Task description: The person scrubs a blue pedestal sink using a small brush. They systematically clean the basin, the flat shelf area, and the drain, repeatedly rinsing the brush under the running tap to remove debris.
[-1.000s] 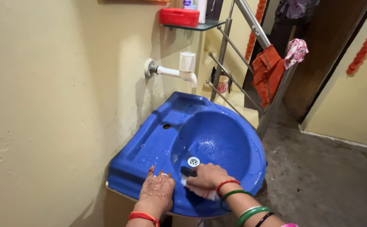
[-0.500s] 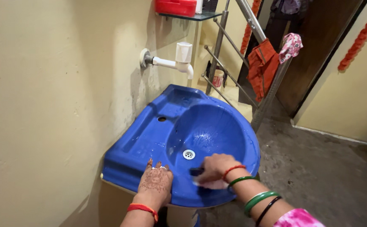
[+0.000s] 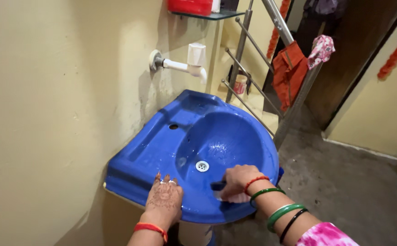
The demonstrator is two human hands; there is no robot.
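The left hand (image 3: pixel 164 199) lies spread flat on the sink (image 3: pixel 153 150) rim; beside it the right hand (image 3: pixel 239 181) grips a brush (image 3: pixel 228 195) against the wet basin wall. Beyond them sits the drain (image 3: pixel 201 166). On that slick surface, the brush could slip.

Left hand (image 3: pixel 164 199) flat, palm down; right hand (image 3: pixel 239 180) curled closed

single head-worn camera, looking steeply down from close above the blue sink (image 3: pixel 162 150), facing the yellow wall (image 3: pixel 48 91), floor (image 3: pixel 353 182) showing at right
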